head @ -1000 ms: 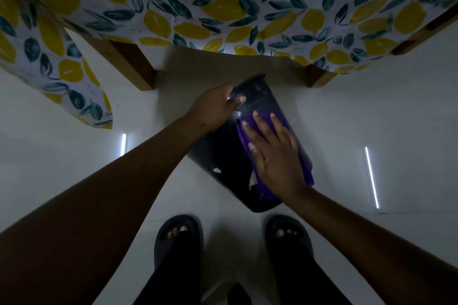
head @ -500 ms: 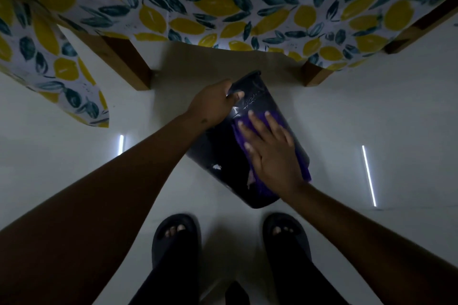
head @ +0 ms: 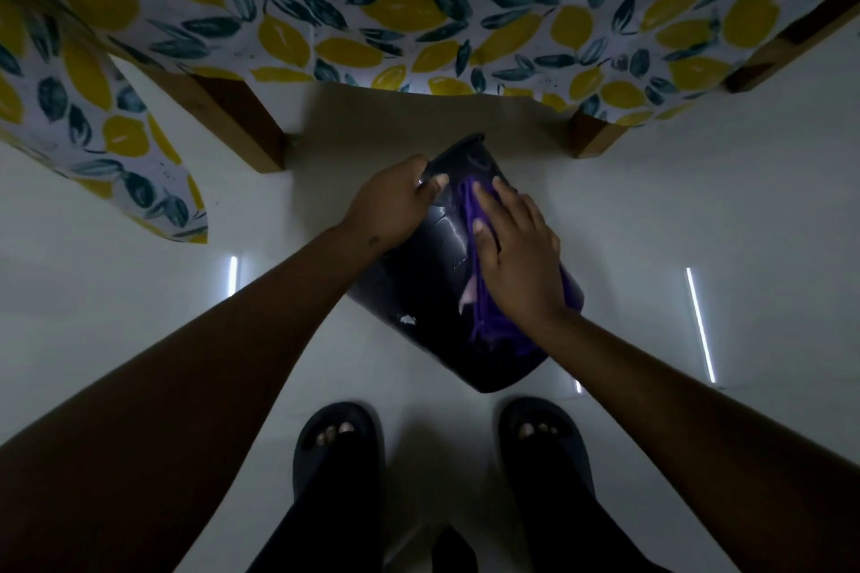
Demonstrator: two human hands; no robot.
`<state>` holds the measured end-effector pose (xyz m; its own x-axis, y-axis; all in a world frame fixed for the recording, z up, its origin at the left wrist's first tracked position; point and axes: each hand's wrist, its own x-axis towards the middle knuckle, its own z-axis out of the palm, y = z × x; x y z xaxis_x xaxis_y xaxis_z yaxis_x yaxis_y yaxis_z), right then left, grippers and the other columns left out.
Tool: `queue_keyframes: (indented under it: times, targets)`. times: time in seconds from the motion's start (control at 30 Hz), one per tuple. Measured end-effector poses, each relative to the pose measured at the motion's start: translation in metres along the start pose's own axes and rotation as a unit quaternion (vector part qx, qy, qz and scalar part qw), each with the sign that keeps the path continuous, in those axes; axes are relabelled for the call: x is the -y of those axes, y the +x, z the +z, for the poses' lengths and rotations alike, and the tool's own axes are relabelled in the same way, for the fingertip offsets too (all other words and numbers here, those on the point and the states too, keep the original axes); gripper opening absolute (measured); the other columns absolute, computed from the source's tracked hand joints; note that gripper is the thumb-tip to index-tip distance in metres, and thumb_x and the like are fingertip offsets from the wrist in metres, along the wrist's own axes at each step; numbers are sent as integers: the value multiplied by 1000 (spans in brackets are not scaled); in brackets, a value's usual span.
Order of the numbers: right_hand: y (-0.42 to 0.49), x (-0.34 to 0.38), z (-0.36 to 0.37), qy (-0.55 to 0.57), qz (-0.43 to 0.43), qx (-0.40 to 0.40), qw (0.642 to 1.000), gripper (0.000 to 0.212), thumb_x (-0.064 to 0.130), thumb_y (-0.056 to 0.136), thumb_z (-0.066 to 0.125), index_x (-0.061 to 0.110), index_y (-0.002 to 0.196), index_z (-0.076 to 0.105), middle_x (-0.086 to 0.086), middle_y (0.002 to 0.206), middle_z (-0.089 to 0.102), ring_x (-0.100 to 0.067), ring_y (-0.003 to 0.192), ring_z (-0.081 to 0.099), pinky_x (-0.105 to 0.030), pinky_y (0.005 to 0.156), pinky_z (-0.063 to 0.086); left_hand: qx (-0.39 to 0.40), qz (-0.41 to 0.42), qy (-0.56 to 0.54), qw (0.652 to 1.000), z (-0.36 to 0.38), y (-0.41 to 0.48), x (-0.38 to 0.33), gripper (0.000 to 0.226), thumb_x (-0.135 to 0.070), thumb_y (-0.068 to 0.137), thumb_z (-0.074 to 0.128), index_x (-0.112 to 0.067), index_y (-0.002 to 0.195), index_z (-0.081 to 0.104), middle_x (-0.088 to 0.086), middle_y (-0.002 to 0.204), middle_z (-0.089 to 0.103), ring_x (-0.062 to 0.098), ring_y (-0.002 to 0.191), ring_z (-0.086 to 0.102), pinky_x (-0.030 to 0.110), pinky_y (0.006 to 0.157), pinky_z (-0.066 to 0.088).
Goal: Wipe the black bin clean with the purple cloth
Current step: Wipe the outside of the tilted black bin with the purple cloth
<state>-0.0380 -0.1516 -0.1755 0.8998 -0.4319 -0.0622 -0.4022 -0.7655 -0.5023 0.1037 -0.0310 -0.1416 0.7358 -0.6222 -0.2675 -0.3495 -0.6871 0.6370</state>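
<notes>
Pale floor (head: pixel 139 293) fills the dim frame, with a lemon-print cloth (head: pixel 419 5) draped over a wooden table across the top. At centre, the black bin (head: pixel 419 288) is tipped on its side, its base toward the sandalled feet (head: pixel 339 437) at the bottom and its rim toward the table. The left hand (head: pixel 391 205) is closed in a grip on the rim, steadying it. The right hand (head: pixel 516 256) lies flat, fingers spread, pressing the purple cloth (head: pixel 488 321) onto the bin's upper side.

Only that one grip steadies the rounded bin, so a hard push could roll or slide it across the smooth floor; the bunched cloth may also slip from under the open palm.

Light is poor: the bin's mouth and inside are hidden, and the pale fleck (head: pixel 407 320) on its lower left flank may be dirt or glare.
</notes>
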Motion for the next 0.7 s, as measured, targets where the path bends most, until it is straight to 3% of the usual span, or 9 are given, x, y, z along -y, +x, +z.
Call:
queue_keyframes:
  times: [0.1, 0.23, 0.3, 0.37, 0.47, 0.5, 0.53, 0.6, 0.7]
  targets:
    - [12, -1, -1, 49, 32, -22, 998, 52, 44, 98, 27, 28, 145, 42, -2, 153, 40, -23, 138, 38, -48, 109, 38, -7, -2, 3, 1000, 0, 4, -2, 33, -39, 98, 44, -9, 106, 57, 13, 104, 65, 28, 96, 60, 31, 75, 39]
    - [-18, -2, -1, -30, -123, 16, 992, 45, 40, 100, 35, 36, 145, 40, 2, 158, 31, -25, 148, 21, -46, 114, 26, 3, -15, -10, 1000, -2, 1, 6, 32, -39, 98, 44, -9, 97, 54, 11, 93, 63, 30, 90, 60, 34, 73, 41]
    - [-23, -7, 0, -57, -145, 36, 987, 46, 42, 100, 34, 38, 145, 38, 4, 159, 28, -23, 149, 16, -46, 115, 23, 5, -19, -14, 1000, 0, 0, 6, 30, -39, 98, 44, -10, 95, 53, 7, 88, 59, 30, 88, 59, 32, 70, 38]
    - [-13, -9, 0, -40, -106, 14, 993, 47, 42, 101, 31, 34, 147, 37, 2, 159, 28, -23, 148, 20, -42, 114, 22, 4, -13, -10, 1000, 1, 3, 1, 32, -39, 98, 45, -9, 98, 55, 10, 92, 61, 30, 91, 59, 32, 72, 39]
    - [15, -10, -3, 71, 49, 5, 996, 49, 41, 102, 29, 28, 149, 36, -2, 157, 33, -22, 144, 31, -40, 117, 27, -9, -5, -4, 1000, 2, 7, -6, 36, -39, 97, 45, -7, 110, 57, 15, 108, 65, 31, 101, 60, 32, 78, 41]
    - [16, -9, -4, 82, 62, 4, 995, 48, 40, 102, 30, 27, 149, 35, -3, 157, 33, -22, 143, 31, -40, 117, 27, -11, -7, -3, 1000, 2, 8, -7, 36, -39, 97, 45, -7, 111, 56, 16, 110, 65, 31, 103, 59, 30, 77, 39]
    - [10, -7, -4, 62, 34, 2, 997, 48, 40, 102, 31, 27, 149, 35, -4, 157, 32, -22, 144, 30, -40, 118, 25, -9, -11, 0, 1000, 2, 9, -5, 35, -39, 97, 45, -8, 110, 56, 16, 111, 65, 31, 103, 59, 29, 76, 37]
    - [-17, -3, -1, -49, -102, 30, 993, 48, 40, 101, 33, 33, 149, 32, 0, 161, 25, -25, 149, 19, -43, 120, 16, -2, -24, 2, 1000, 2, 9, 0, 31, -39, 97, 46, -9, 100, 54, 17, 107, 64, 34, 100, 60, 30, 74, 36]
    - [-52, -7, 4, -155, -242, 86, 954, 48, 42, 98, 38, 42, 146, 34, 7, 161, 21, -26, 150, 10, -44, 118, 8, 7, -38, -8, 999, -1, 10, -2, 33, -40, 97, 46, -8, 93, 51, 17, 100, 63, 32, 95, 59, 31, 70, 36]
